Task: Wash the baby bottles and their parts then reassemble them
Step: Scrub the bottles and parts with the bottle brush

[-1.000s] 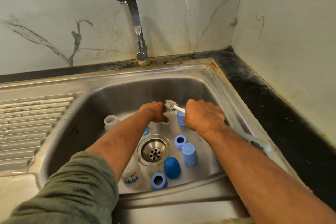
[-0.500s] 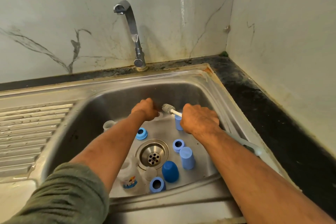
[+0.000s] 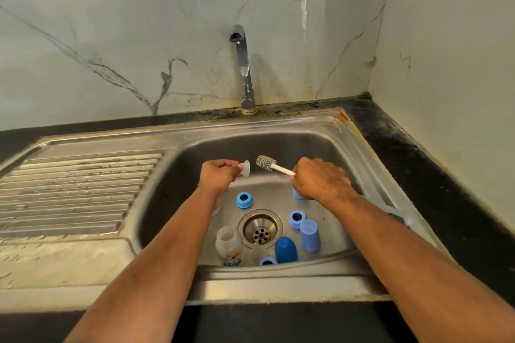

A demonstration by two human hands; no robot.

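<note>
I see my left hand [image 3: 218, 175] over the stainless steel sink [image 3: 362, 147], its grip pinching a clear silicone bottle nipple [image 3: 245, 167]; my right hand [image 3: 320, 182] has its grip curled round the white handle of a grey-bristled bottle brush [image 3: 267, 162], bristles just beside the nipple; blue rings, blue caps and a clear baby bottle [image 3: 228, 245] lie around the round metal drain [image 3: 260, 228].

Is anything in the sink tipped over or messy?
Yes. One bottle lies on its side by the drain, and the dark blue cap is tipped over. Rust stains the sink's back corner.
</note>
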